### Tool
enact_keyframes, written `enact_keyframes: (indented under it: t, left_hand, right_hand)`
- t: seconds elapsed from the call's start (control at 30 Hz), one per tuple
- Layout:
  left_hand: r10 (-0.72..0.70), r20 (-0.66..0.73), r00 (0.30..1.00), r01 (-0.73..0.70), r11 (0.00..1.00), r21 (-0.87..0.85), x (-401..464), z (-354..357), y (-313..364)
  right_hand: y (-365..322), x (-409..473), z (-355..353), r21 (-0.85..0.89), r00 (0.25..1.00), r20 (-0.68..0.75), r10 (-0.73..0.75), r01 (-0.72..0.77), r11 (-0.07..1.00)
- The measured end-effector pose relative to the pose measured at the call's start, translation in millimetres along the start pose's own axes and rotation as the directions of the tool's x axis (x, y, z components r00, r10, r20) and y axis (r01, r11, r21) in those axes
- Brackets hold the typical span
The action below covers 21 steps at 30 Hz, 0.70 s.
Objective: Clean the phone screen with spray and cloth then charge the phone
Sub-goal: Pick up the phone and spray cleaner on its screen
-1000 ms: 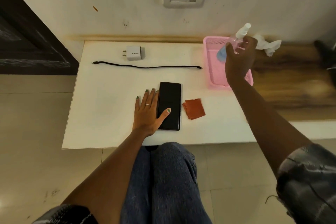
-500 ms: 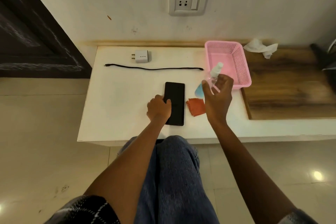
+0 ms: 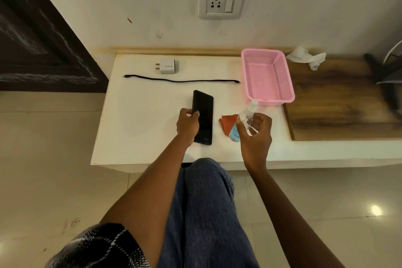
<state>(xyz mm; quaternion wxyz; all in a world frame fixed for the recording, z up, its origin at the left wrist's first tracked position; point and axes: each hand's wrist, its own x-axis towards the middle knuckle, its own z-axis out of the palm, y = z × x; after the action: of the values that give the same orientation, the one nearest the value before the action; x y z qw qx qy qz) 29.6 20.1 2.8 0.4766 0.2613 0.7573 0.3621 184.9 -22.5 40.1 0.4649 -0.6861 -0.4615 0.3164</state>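
The black phone [image 3: 203,116] lay face up on the white table [image 3: 139,128], tilted slightly with its left edge raised, and everything else is placed here from it. The left hand [image 3: 188,125] gripped the phone's left edge, fingers curled under it and the thumb over the glass. Just right of the phone sat the rust-orange cloth [image 3: 228,121], flat on the table. Right of the cloth, the right hand [image 3: 255,130] held the small spray bottle [image 3: 244,121] above the surface, thumb and fingers closed round its clear body, the white nozzle pointing away from the person and the blue liquid at the lower end. Beyond the phone, a black cable [image 3: 182,80] stretched straight across the table, and further back still stood the white charger plug [image 3: 167,66]. To the phone's far right was the pink basket [image 3: 282,72], and on the wall above, the socket [image 3: 221,1].
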Motion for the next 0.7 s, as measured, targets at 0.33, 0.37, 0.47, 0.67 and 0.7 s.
enact_keyframes:
  t: [0.33, 0.37, 0.47, 0.67, 0.7]
  left_hand:
    - [-0.055, 0.033, 0.998, 0.060, 0.979, -0.193, -21.6, -33.4, 16.0]
    - [-0.061, 0.058, 0.996, 0.072, 0.975, -0.211, -25.5, -38.0, 19.0]
    - [-0.086, 0.129, 0.988, 0.121, 0.947, -0.296, -43.7, -51.6, 29.2]
    - [-0.053, 0.284, 0.957, 0.210, 0.801, -0.560, -92.2, -82.1, 33.8]
    - [-0.040, 0.322, 0.946, 0.235, 0.769, -0.594, -99.7, -87.4, 33.3]
  right_hand:
    - [-34.9, -14.8, -11.1, 0.034, 0.998, 0.039, -0.041, 0.040, 0.999]
    - [-40.6, -17.6, -13.3, 0.047, 0.998, 0.048, -0.048, 0.045, 0.998]
    - [-60.6, -27.6, -20.7, 0.104, 0.994, 0.075, -0.082, 0.074, 0.992]
    - [-96.8, -55.5, -36.1, 0.193, 0.974, 0.174, -0.147, 0.113, 0.975]
    - [-101.8, -60.1, -37.7, 0.205, 0.969, 0.193, -0.156, 0.115, 0.972]
